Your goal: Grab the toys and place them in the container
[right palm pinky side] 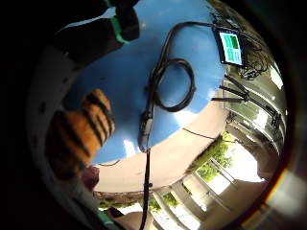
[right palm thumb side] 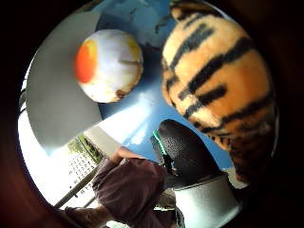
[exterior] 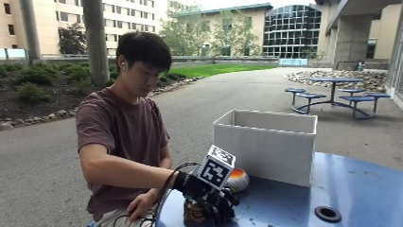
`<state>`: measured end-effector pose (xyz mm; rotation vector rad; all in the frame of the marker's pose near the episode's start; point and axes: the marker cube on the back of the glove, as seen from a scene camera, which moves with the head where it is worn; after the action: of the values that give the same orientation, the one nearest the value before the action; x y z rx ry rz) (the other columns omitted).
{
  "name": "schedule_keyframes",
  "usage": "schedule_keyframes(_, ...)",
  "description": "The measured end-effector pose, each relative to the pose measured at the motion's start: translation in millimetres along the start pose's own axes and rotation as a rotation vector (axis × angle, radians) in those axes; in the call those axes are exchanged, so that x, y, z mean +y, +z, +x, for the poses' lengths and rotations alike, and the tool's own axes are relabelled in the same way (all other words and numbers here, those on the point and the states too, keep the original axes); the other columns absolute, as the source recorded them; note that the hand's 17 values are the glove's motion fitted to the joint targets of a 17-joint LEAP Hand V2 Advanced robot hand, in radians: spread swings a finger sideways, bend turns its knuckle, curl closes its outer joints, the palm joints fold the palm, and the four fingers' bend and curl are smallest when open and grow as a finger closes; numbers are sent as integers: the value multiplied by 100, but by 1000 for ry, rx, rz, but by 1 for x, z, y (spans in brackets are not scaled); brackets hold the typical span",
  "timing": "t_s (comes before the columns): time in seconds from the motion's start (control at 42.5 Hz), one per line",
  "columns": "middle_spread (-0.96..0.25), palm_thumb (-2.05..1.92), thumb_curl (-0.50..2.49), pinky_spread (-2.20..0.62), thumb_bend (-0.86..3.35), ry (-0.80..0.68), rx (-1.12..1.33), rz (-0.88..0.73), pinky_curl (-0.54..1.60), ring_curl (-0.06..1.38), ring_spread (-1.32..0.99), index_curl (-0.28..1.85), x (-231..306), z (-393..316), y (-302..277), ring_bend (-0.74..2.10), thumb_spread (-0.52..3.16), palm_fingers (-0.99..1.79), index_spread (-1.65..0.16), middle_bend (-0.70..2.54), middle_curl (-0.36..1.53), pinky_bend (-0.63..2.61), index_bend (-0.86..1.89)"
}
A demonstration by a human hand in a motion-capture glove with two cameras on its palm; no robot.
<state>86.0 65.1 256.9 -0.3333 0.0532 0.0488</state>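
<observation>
Gloved hand [exterior: 211,201], low in the frame, has its fingers curled round the striped tiger toy [exterior: 194,210] on the blue surface [exterior: 353,189]; the white container [exterior: 267,144] stands up-right, beyond the ball [exterior: 237,178].

Orange black-striped plush tiger toy [right palm thumb side: 221,76] near the blue table's edge; white-and-orange ball [exterior: 237,178] beside it, touching open white rectangular container [exterior: 267,146].
</observation>
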Motion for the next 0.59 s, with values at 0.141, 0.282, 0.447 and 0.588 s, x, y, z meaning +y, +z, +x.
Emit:
schedule_keyframes(0.141, -4, 52, 49, -31, 28, -30, -71, 115, 33, 44, -24, 1, -1, -2, 12, 111, 149, 89, -10, 71, 51, 110, -2)
schedule_keyframes(0.282, -8, 75, 56, -42, 41, -25, -62, 236, 33, 52, -27, 8, -3, -13, 13, 123, 153, 131, -10, 93, 60, 91, 29)
schedule_keyframes(0.447, -9, 89, 62, -40, 54, -73, -41, 297, 29, 53, -29, 24, -11, -18, 7, 123, 162, 144, -10, 104, 63, 67, 78)
schedule_keyframes(0.588, -11, 99, 68, -43, 65, -99, -90, 163, 32, 52, -26, 37, -20, -15, -14, 119, 162, 142, -7, 95, 59, 73, 110)
